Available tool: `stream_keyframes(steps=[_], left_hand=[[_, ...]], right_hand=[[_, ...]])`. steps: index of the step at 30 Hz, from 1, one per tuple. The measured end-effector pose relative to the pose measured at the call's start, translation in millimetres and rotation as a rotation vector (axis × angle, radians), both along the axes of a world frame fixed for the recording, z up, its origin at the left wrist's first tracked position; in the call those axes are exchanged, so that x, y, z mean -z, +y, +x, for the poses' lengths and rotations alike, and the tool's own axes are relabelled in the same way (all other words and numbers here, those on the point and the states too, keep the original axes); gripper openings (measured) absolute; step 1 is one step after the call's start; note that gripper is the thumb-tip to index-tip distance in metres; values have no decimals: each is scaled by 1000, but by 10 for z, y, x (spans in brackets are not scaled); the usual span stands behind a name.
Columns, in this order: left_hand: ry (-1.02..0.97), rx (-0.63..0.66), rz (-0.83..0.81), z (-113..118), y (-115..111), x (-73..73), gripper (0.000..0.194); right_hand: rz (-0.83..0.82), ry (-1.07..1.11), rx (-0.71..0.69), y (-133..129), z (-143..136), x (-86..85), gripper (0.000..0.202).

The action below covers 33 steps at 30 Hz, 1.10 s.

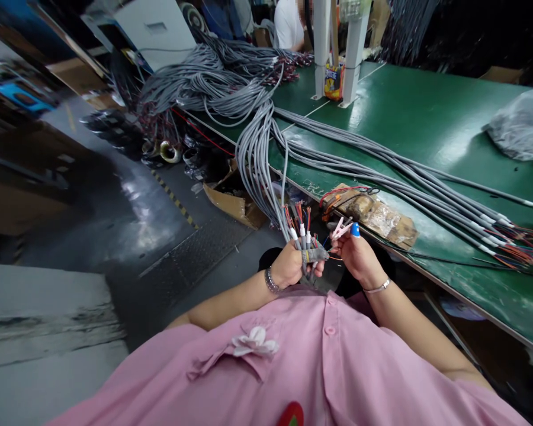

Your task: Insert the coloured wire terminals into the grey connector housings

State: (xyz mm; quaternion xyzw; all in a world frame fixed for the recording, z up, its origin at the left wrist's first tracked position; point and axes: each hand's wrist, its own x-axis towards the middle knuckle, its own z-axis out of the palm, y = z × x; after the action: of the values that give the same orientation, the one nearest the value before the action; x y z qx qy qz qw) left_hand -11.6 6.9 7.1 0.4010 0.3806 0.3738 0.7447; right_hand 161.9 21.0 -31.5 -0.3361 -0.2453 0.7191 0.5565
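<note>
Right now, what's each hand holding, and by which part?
Left hand: gray cables, just below their white-banded ends. Right hand: pink clip-like tool; exact grip unclear.

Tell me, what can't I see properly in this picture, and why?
All in the head view:
Part of the grey cables being held: hidden inside the closed left hand.
Part of the pink tool: hidden by the right hand.
The rest of the plastic bag: cut off by the right edge.
Words on the yellow packet: too small to read.
Brown boxes at far left: dark and blurred.
</note>
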Motion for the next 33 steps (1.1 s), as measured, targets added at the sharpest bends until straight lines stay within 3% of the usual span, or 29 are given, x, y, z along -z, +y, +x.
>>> stream_keyframes(steps=[6, 15, 21, 24, 29, 33], left_hand=[[-2, -26, -72, 119, 57, 23, 30], [48, -7, -54, 155, 42, 44, 30], [36, -15, -63, 132, 10, 11, 29], [51, -35, -54, 101, -45, -4, 29], [53, -109, -29, 82, -106, -9, 30], [20, -163, -36, 130, -80, -33, 31]], right_hand=[[-25, 75, 40, 56, -90, -117, 42], [-40, 121, 121, 51, -122, -79, 36], [-44, 136, 33, 46, -89, -114, 50], [-64, 153, -1, 43, -57, -105, 49], [5, 84, 62, 17, -56, -99, 30], [21, 48, 85, 14, -64, -105, 36]])
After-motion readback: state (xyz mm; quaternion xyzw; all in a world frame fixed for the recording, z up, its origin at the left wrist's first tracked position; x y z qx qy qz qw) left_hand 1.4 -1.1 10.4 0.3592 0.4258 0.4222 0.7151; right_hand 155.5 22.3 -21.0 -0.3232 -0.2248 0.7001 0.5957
